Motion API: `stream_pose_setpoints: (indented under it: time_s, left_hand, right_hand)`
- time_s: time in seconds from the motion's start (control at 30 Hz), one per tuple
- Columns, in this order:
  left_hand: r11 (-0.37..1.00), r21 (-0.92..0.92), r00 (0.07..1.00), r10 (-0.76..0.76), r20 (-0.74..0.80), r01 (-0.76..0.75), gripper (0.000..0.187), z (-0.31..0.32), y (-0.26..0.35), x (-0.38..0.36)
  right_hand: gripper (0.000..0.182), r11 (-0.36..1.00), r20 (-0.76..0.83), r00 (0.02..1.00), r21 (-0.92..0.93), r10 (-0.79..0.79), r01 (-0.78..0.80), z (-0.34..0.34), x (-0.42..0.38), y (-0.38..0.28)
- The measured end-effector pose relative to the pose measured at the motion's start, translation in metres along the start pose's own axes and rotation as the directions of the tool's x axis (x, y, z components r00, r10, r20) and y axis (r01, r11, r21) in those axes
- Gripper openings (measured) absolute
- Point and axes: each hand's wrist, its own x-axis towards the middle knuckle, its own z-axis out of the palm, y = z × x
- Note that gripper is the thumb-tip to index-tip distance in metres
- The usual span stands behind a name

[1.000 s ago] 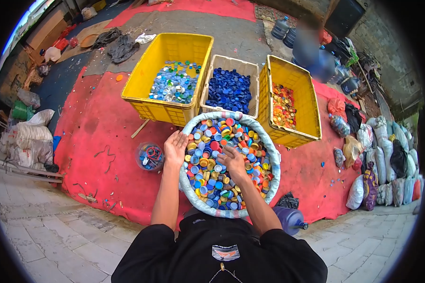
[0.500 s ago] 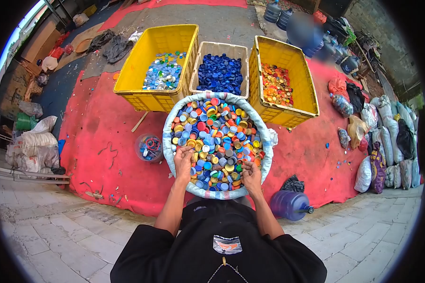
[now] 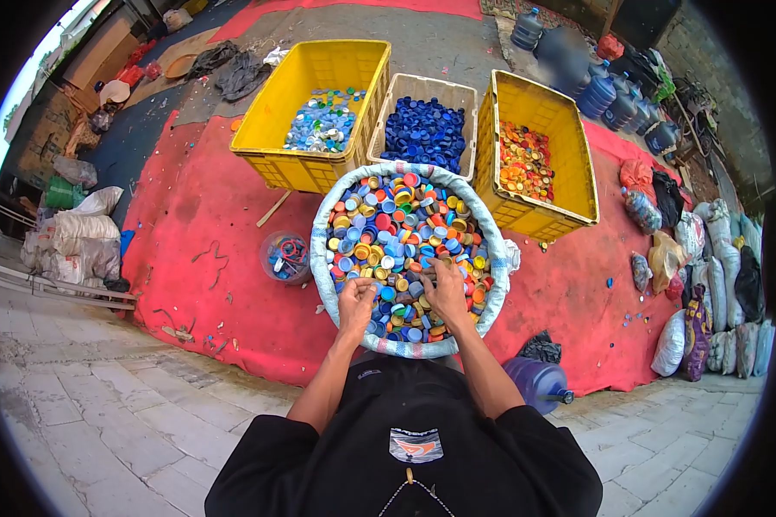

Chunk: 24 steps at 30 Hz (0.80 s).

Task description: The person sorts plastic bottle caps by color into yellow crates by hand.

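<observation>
A round tub (image 3: 321, 246) with a pale blue cloth-like rim is heaped with mixed-colour bottle caps (image 3: 405, 228). Over the near left part of the heap, my left hand (image 3: 357, 305) is closed, its fingertips pinched at what looks like a small blue bottle cap. My right hand (image 3: 446, 295) reaches onto the caps right of centre, fingers bent and a little apart, touching the heap; nothing shows in its grip. Behind the tub stand a yellow crate (image 3: 259, 142) with light blue, white and green caps, a white crate (image 3: 379, 142) with dark blue caps, and another yellow crate (image 3: 569, 146) with orange, red and yellow caps.
A clear bucket (image 3: 286, 258) with mixed bits stands left of the tub on the red mat (image 3: 207, 293). A large water jug (image 3: 536, 383) lies at the near right. Stuffed sacks (image 3: 720, 284) line the right side, more sacks (image 3: 82, 246) the left, and upright jugs (image 3: 599, 93) the back.
My right hand has moved inward and farther up the heap, its fingers loosening. The left hand has lowered toward the near side and come closer to the right. The view has shifted slightly.
</observation>
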Motion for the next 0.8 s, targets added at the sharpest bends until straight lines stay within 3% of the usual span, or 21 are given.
stream_pose_setpoints:
  time_s: [0.17, 0.4, 0.5, 0.6, 0.63, 0.73, 0.77, 0.8]
  left_hand:
    - [1.000, -0.005, 1.000, -0.003, 0.000, 0.003, 0.019, 0.001, 0.003, -0.012]
    - [1.000, 0.010, 1.000, -0.008, -0.013, 0.008, 0.019, 0.000, 0.004, -0.014]
    - [0.997, 0.055, 0.999, 0.050, 0.015, -0.050, 0.020, 0.004, -0.001, -0.004]
    - [0.985, 0.131, 0.993, 0.112, 0.047, -0.117, 0.021, 0.012, 0.000, 0.008]
    - [0.974, 0.170, 0.989, 0.140, 0.056, -0.148, 0.021, 0.016, -0.001, 0.015]
    - [0.919, 0.311, 0.970, 0.227, 0.085, -0.242, 0.024, 0.033, 0.008, 0.036]
    - [0.887, 0.378, 0.964, 0.247, 0.103, -0.267, 0.024, 0.039, 0.013, 0.043]
    - [0.848, 0.442, 0.956, 0.265, 0.122, -0.292, 0.024, 0.044, 0.020, 0.049]
  right_hand:
    - [0.043, 0.987, 0.026, 0.999, -0.160, -0.027, 0.031, 0.022, 0.015, 0.003]
    - [0.044, 0.988, 0.070, 0.996, -0.144, 0.056, -0.046, 0.035, 0.019, 0.008]
    - [0.043, 0.996, 0.004, 1.000, -0.088, 0.006, -0.005, 0.029, 0.019, 0.009]
    - [0.041, 0.937, -0.002, 0.978, 0.287, 0.209, -0.200, 0.013, 0.014, 0.001]
    - [0.037, 0.922, -0.067, 0.966, 0.323, 0.250, -0.216, 0.015, 0.011, 0.007]
    - [0.034, 0.473, 0.167, 0.833, 0.757, 0.527, -0.451, -0.012, -0.002, 0.004]
    - [0.030, 0.233, 0.248, 0.794, 0.870, 0.555, -0.435, -0.015, -0.008, 0.008]
    - [0.030, 0.133, 0.281, 0.790, 0.901, 0.545, -0.412, -0.021, -0.015, 0.013]
